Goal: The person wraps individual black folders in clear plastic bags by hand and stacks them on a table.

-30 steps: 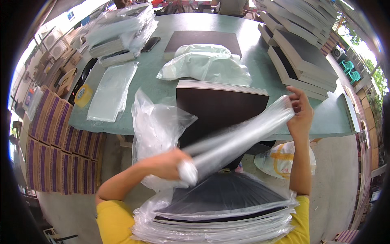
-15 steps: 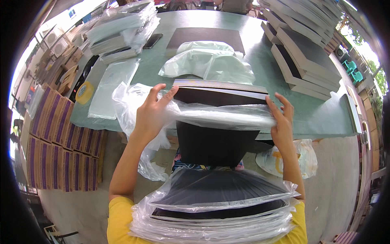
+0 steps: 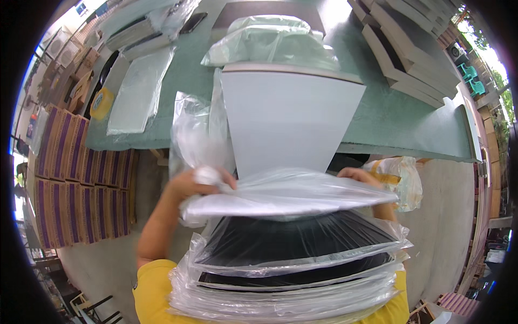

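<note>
A bagged flat panel (image 3: 291,195) in clear plastic is held edge-on, close to my body, between my two hands. My left hand (image 3: 200,182), smeared by motion, is closed on bunched plastic at the panel's left end. My right hand (image 3: 362,177) curls over its right end, partly hidden by the plastic. Beyond it, a pale grey board (image 3: 291,119) lies face up at the table edge, on top of a thin stack. Right below my hands rises a pile of bagged black panels (image 3: 302,240). A loose clear bag (image 3: 197,127) hangs left of the grey board.
The green table (image 3: 189,70) carries crumpled plastic bags (image 3: 275,43), a flat stack of clear bags (image 3: 141,92), a yellow tape roll (image 3: 101,102) and a phone (image 3: 193,22). Thick dark boards (image 3: 404,65) are stacked at right. Brown cartons (image 3: 81,210) stand at left on the floor.
Both hands have come back toward my body with the bagged panel, lifting it off the stack. The pale grey board is now uncovered. The view has tilted down.
</note>
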Demonstrator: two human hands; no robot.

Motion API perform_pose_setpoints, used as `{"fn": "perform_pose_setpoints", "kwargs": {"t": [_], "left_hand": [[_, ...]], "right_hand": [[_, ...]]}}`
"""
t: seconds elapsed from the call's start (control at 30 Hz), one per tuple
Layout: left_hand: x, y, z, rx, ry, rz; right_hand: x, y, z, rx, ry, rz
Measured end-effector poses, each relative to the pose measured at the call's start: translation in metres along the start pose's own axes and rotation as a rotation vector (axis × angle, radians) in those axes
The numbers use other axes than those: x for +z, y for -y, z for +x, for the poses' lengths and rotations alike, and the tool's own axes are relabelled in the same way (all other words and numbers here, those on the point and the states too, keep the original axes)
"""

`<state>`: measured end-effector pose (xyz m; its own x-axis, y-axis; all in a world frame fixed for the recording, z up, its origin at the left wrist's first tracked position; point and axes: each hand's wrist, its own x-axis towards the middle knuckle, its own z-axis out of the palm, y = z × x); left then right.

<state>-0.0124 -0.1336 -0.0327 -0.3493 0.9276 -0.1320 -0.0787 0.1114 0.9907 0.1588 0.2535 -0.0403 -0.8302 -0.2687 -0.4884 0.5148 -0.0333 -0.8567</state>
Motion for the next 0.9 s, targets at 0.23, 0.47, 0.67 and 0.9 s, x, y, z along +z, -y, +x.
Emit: {"fn": "perform_pose_setpoints", "kwargs": {"t": [0.23,0.47,0.67,0.9], "left_hand": [[0.055,0.230,0.021,-0.290,-0.811,-0.081],[0.003,0.218,-0.070,-0.266,-1.064,-0.129],[-0.048,0.111,-0.115,-0.346,-1.254,-0.004],[-0.063,0.252,-0.096,-0.857,-0.879,0.783]], "right_hand": [[-0.028,-0.245,0.071,-0.081,-0.732,-0.508],[0.018,-0.009,0.014,-0.132,-0.499,-0.337],[0.091,0.075,-0.020,-0.490,0.878,-0.298],[0.146,0.163,-0.073,-0.213,0.677,-1.089]]}}
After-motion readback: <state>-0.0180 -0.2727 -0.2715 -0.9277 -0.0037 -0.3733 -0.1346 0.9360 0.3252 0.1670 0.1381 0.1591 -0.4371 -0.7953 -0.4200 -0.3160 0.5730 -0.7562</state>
